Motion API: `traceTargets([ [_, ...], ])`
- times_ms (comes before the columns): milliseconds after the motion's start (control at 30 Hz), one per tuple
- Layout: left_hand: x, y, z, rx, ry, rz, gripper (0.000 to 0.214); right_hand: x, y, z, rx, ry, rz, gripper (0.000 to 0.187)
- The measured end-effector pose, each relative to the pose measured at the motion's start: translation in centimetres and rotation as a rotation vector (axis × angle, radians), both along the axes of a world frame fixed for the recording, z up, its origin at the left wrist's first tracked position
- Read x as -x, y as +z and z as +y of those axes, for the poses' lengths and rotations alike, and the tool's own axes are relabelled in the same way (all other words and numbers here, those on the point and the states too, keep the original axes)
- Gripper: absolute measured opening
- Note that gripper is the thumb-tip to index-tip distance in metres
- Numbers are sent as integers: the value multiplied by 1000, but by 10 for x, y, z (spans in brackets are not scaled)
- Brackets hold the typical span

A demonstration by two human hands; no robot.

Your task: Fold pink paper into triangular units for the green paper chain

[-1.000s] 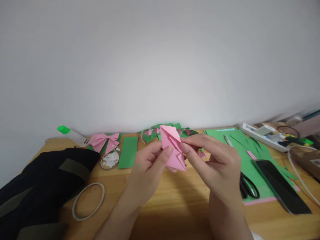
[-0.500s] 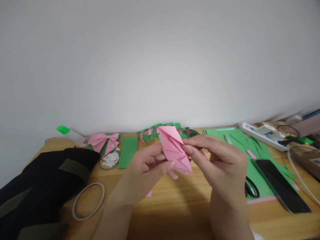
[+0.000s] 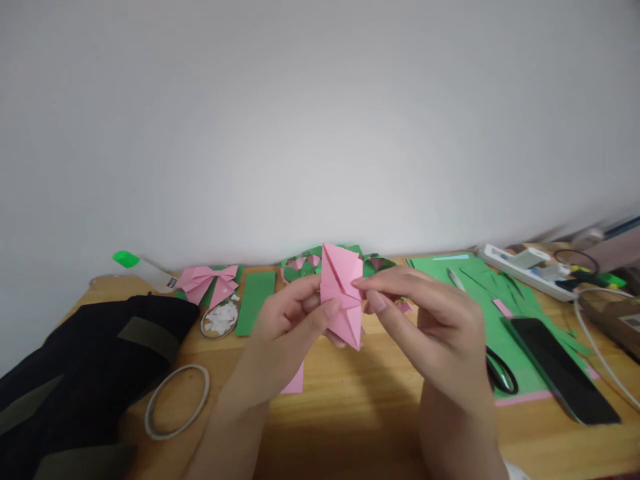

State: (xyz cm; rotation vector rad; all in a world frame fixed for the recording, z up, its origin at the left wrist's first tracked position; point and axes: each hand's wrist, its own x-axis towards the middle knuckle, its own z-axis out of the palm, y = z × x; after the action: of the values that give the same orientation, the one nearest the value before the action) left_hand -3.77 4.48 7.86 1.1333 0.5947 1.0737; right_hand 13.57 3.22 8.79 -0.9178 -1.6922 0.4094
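Note:
A folded pink paper piece (image 3: 341,293), diamond-shaped with creases, is held upright above the wooden table (image 3: 350,413). My left hand (image 3: 293,330) pinches its left side with thumb and fingers. My right hand (image 3: 425,320) pinches its right edge near the middle. A small pink paper scrap (image 3: 295,381) lies on the table under my left wrist. Behind the hands a chain of green and pink folded paper (image 3: 300,265) runs along the wall.
A pink paper bow (image 3: 207,281), a green paper strip (image 3: 256,301), a tape ring with white scraps (image 3: 220,320) and a pale ring (image 3: 177,402) lie at left by a black bag (image 3: 85,373). Green sheets (image 3: 495,300), scissors (image 3: 500,377), a phone (image 3: 563,370) and a power strip (image 3: 530,270) sit at right.
The pink piece has turned from a rightward tilt to nearly upright and risen slightly. Both hands shifted their pinch. The pink scrap on the table shows more.

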Motion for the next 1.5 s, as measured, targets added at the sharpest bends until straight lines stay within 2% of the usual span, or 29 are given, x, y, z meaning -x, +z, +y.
traceTargets([
  [133, -2, 1, -1, -5, 72, 49, 26, 0, -3, 0, 19, -42, 11, 21],
  [267, -3, 2, -1, -28, 128, 114, 23, 1, -5, 1, 90, -75, 119, 28],
  [500, 0, 4, -3, 2, 103, 216, 25, 0, -3, 2, 73, -92, 63, 19],
  [667, 1, 3, -2, -25, 34, 267, 24, -2, 0, 3, 46, -76, 4, 23],
  [900, 3, 6, 0, -121, -27, 418, 23, 1, -2, 5, 236, -6, 56, 26],
  [1033, 6, 3, -2, -107, -53, 481, 22, 1, -4, 5, 241, -1, 105, 18],
  [1133, 6, 1, -2, -109, -46, 470, 23, 0, -4, 5, 259, -15, 180, 19],
  [1267, 2, 2, 0, -125, 20, 349, 21, 0, -5, 5, 265, -34, 266, 17],
  [1500, -1, -1, -1, -4, 43, 251, 15, -2, -3, 4, 256, -41, 277, 6],
])
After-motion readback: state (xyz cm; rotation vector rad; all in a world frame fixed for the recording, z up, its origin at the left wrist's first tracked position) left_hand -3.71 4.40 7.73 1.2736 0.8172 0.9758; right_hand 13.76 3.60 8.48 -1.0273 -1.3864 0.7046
